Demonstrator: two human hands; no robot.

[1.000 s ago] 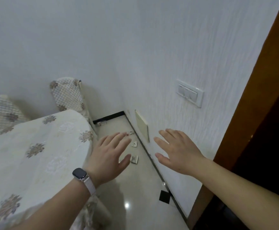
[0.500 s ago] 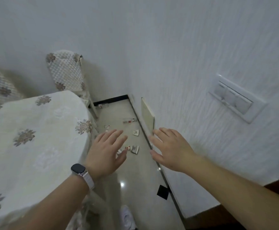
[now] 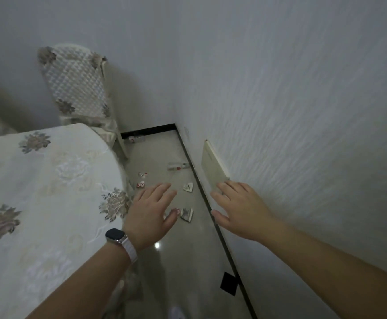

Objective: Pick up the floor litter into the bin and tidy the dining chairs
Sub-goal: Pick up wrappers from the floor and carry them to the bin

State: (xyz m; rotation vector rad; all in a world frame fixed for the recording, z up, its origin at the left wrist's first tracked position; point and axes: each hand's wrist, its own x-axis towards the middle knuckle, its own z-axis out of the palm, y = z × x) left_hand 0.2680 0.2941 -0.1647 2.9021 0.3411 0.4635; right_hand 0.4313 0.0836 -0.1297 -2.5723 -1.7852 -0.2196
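Litter: scraps scattered on floor between table and wall.
Left hand, right hand: fingers spread, empty, above the scraps.
Bin: unseen.
Risk: flat scraps likely slip when pinched; pieces near the tablecloth may be missed.

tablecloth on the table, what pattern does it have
The tablecloth is pale cream with scattered brownish flower motifs and faint white floral embroidery, shown best in the head view.

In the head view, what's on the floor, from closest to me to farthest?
Black square → grey scrap → white triangle scrap → long clear wrapper → litter by the far skirting.
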